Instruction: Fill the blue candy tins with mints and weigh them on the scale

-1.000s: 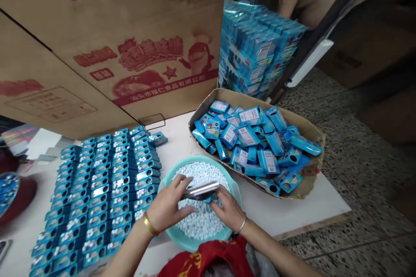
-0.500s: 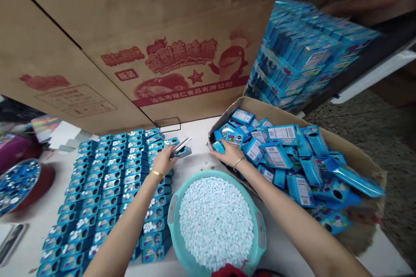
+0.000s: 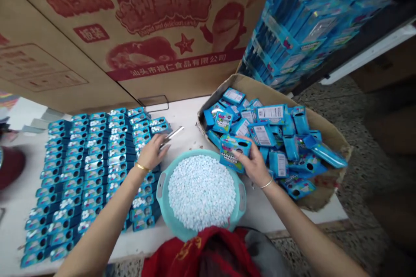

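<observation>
My right hand [image 3: 254, 162] grips a small blue candy box [image 3: 230, 156], its printed face toward me. The box is above the right rim of the turquoise basin [image 3: 161, 201], which is full of pale blue candy pellets [image 3: 201, 192]. My left hand [image 3: 152, 151] is closed around a thin silver metal tool [image 3: 173, 134] that points up and right; its held end is hidden. That hand is beside rows of upright blue boxes [image 3: 97, 164], many with white pellets on top. A cut-down cardboard carton [image 3: 320, 125] with a heap of blue boxes [image 3: 274, 138] lies behind my right hand.
A large printed cardboard carton [image 3: 169, 69] walls off the back of the white table [image 3: 185, 114]. Packed blue boxes [image 3: 292, 39] are stacked high at the back right. A dark red container [image 3: 11, 166] stands at the left edge. Speckled floor [image 3: 354, 147] shows on the right.
My right hand has lifted a blue box out of the carton and brought it toward the basin. My left hand still holds the metal tool near the rows. The view has tilted down.
</observation>
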{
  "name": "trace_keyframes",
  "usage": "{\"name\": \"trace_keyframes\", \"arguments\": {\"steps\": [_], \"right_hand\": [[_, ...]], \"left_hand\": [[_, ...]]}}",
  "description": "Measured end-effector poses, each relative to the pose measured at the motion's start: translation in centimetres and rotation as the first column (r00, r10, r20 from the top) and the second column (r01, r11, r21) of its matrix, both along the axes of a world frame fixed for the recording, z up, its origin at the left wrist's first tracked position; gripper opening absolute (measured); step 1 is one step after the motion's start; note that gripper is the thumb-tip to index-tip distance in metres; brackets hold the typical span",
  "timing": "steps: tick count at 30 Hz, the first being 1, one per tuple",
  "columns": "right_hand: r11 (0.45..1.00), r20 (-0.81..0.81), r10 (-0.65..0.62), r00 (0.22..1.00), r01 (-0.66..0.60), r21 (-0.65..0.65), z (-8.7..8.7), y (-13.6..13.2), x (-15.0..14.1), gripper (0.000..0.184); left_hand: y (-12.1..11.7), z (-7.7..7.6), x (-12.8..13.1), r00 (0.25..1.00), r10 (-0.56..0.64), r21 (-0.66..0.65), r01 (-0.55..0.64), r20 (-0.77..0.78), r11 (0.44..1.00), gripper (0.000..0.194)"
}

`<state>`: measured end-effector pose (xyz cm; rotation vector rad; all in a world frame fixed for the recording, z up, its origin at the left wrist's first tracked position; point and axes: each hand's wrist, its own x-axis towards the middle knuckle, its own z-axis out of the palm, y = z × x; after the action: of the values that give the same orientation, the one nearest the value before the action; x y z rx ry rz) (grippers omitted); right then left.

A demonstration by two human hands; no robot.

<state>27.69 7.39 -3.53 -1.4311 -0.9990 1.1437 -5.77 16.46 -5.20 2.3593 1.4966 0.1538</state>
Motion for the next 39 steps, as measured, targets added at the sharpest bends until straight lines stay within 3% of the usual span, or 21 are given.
{"name": "trace_keyframes", "arguments": {"steps": [2,5,8,11,15,21,25,30,34,39], "right_hand": [[0.99,-0.167,-0.107,0.98,0.09,-0.104,0.6,-1.8,0.0,0.033],[0.967,-0.344,-0.175,0.923,0.095,-0.237,0.5,-4.8,0.1,0.029],[0.946,-0.349,-0.209,0.914,0.098,-0.311,-0.3,-8.1,0.5,0.033],[0.935,-0.303,-0.22,0.927,0.111,-0.338,-1.4,-11.1,0.9,0.036],[0.95,-0.274,-0.194,0.942,0.11,-0.293,-2.1,-13.3,1.4,0.041],[0.967,-0.151,-0.155,0.976,0.119,-0.224,-2.0,-13.5,1.5,0.044],[0.981,-0.073,-0.131,0.989,0.119,-0.15,-2.4,-13.3,1.2,0.042],[1.0,0.207,0.0,0.978,0.0,0.002,-3.1,-12.9,0.1,0.039],[0.972,0.398,0.146,0.906,-0.206,0.111,-2.8,-11.9,-1.5,0.03],[0.928,0.452,0.217,0.865,-0.327,0.18,-2.8,-11.4,-3.0,0.032]], "left_hand": [[-3.8,0.2,1.0,0.987,-0.149,-0.094,0.154,0.062,0.984,0.034],[-9.1,-1.6,3.3,0.983,-0.175,-0.207,0.161,-0.048,0.965,0.036],[-12.5,-4.7,6.1,0.985,-0.123,-0.239,0.091,-0.124,0.967,0.039],[-14.5,-6.7,8.5,0.987,-0.144,-0.273,0.12,-0.07,0.955,0.041],[-17.3,-7.1,10.0,0.978,-0.204,-0.337,0.208,0.049,0.918,0.04],[-19.4,-6.6,9.7,0.962,-0.185,-0.402,0.254,0.202,0.88,0.038],[-18.2,-4.2,7.7,0.939,-0.144,-0.404,0.269,0.313,0.874,0.03],[-15.8,2.5,4.9,0.896,-0.113,-0.351,0.281,0.43,0.893,0.031],[-14.1,7.3,5.0,0.921,-0.211,-0.323,0.319,0.329,0.891,0.03],[-13.1,10.6,7.8,0.929,-0.369,-0.347,0.357,0.031,0.867,0.029]]}}
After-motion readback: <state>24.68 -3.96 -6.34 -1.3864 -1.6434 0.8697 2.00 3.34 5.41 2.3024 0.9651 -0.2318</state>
